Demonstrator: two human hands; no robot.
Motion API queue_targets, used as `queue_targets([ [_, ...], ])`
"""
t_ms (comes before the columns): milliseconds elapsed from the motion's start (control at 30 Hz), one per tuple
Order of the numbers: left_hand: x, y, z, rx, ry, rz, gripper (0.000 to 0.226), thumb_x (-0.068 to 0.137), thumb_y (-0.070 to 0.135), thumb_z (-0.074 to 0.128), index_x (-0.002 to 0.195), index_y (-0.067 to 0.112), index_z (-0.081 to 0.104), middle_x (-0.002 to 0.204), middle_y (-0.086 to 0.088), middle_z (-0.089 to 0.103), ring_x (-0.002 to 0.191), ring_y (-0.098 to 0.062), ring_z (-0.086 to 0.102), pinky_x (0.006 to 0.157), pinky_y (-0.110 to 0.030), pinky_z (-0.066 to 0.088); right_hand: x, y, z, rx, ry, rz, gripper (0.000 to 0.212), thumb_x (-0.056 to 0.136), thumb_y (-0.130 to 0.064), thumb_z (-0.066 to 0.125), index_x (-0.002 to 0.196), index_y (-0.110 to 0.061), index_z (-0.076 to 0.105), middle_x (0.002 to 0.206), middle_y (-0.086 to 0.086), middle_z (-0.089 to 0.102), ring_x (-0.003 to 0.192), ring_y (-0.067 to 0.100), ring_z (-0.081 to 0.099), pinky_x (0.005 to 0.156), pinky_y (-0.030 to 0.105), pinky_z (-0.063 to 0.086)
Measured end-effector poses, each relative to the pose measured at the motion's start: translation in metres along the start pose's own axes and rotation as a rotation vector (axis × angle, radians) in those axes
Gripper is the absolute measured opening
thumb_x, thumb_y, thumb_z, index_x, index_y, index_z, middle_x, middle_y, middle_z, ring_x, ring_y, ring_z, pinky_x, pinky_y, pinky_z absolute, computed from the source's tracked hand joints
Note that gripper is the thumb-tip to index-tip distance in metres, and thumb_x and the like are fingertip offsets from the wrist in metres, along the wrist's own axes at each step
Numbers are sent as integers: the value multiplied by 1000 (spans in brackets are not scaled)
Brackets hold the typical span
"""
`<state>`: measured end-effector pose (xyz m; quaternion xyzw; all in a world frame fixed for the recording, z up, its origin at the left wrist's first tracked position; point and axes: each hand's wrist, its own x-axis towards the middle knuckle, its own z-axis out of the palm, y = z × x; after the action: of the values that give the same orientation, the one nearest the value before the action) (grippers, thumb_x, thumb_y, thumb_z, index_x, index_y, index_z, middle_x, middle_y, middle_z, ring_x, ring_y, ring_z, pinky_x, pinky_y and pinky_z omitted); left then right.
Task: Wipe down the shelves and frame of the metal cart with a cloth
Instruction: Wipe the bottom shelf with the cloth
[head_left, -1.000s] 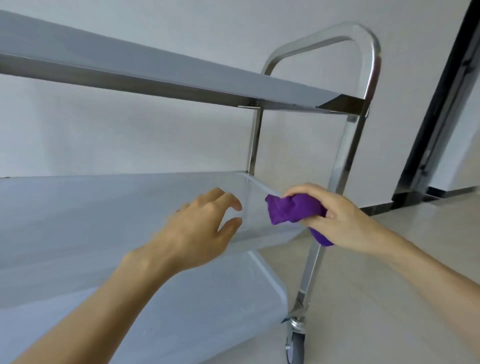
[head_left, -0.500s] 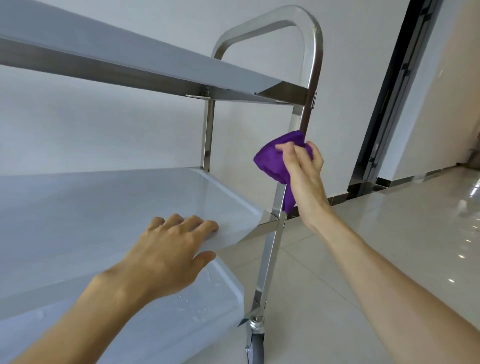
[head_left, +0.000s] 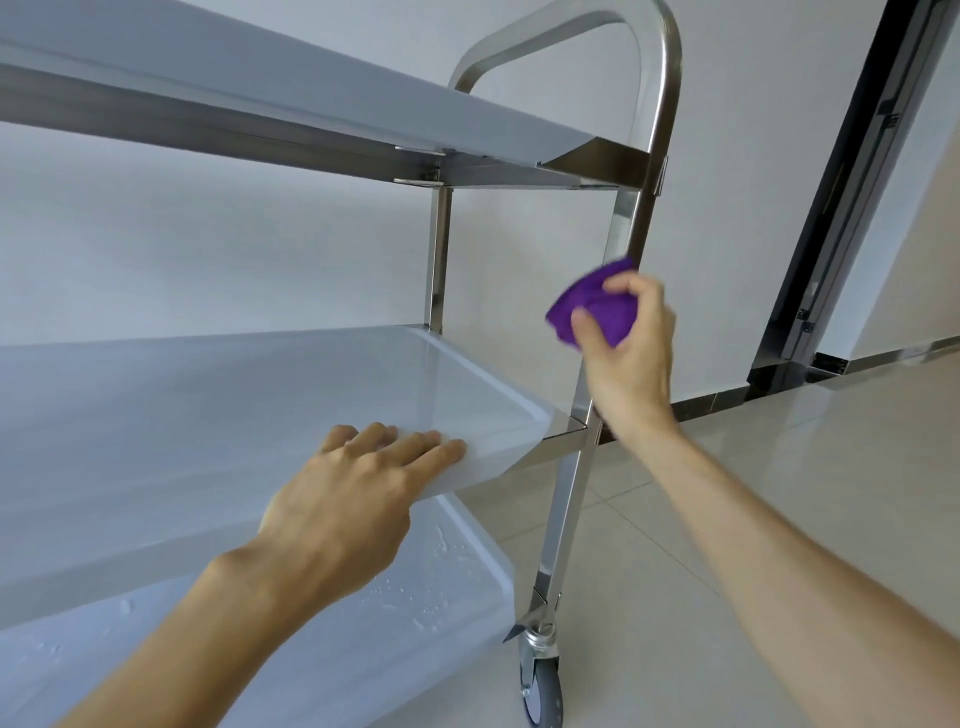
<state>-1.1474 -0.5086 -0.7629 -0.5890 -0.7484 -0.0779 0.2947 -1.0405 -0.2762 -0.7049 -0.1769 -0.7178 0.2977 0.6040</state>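
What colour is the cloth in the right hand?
Purple, a plain bunched cloth gripped by the right hand at the cart's steel upright; seen in the head view.

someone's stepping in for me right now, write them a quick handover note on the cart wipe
Left hand: flat on the front edge of the middle shelf, fingers straight, steadying the cart.
Right hand: grips the bunched purple cloth against the near right post, between the top shelf and the middle shelf.
Done: cannot tell which surfaces have been wiped; water drops lie on the bottom shelf.
Left: probably the rest of that post, the handle loop, the far post and any shelf not yet wiped.
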Motion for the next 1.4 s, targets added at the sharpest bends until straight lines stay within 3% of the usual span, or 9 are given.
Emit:
queue_targets([
  [167,-7,-2,2,24,19,28,73,63,5,77,131,23,61,123,5,69,100,-28,70,79,-41,58,64,-44,-10,22,63,-117,61,74,-16,71,124,-28,38,124,-7,58,109,12,58,83,20,54],
  [267,-6,-2,3,36,44,32,70,68,5,73,133,23,59,126,3,67,103,-28,68,82,-43,56,57,-30,-15,7,-30,-8,78,72,-25,72,138,-37,33,125,-10,58,102,3,60,74,11,52],
  [367,-7,3,2,62,66,4,66,66,1,71,129,20,61,119,1,69,96,-30,68,76,-44,56,23,11,-27,79,-179,122,71,74,-29,73,135,-45,41,125,-17,58,107,-2,59,85,18,52],
  [500,-6,11,5,117,71,-21,56,68,3,69,121,18,60,99,0,66,81,-30,64,68,-43,53,-42,57,-40,169,-311,220,64,71,-39,77,122,-63,46,122,-27,60,110,-6,59,81,14,52],
  [633,-2,18,9,196,72,-42,59,73,8,72,128,17,54,94,-2,56,77,-30,55,66,-43,49,-83,85,-38,311,-302,295,64,80,-37,77,137,-39,46,128,-8,63,118,12,61,97,30,52],
  [767,-4,18,11,190,110,-32,57,77,2,66,131,19,55,97,-4,58,75,-33,53,63,-42,46,-101,95,-34,353,-234,299,66,82,-38,79,138,-31,45,129,-6,64,122,14,60,100,29,50],
  [933,-8,17,12,201,134,-39,55,79,2,64,131,18,56,97,-5,60,74,-34,54,59,-41,44,-164,136,-22,210,-292,478,63,75,-25,82,127,-41,50,114,-18,67,104,5,66,78,25,58],
  [1100,-10,17,13,184,150,-52,55,82,2,60,134,19,54,101,-6,61,77,-36,56,61,-42,44,-225,166,-12,77,-315,733,53,78,-13,78,115,-38,50,112,-1,69,88,5,69,78,27,57],
  [1400,-11,17,16,201,173,-56,51,85,3,56,134,18,53,103,-7,60,75,-35,55,60,-39,39,-114,101,-4,112,-134,431,54,63,-26,79,108,-39,52,98,-19,67,90,2,67,70,24,57],
])
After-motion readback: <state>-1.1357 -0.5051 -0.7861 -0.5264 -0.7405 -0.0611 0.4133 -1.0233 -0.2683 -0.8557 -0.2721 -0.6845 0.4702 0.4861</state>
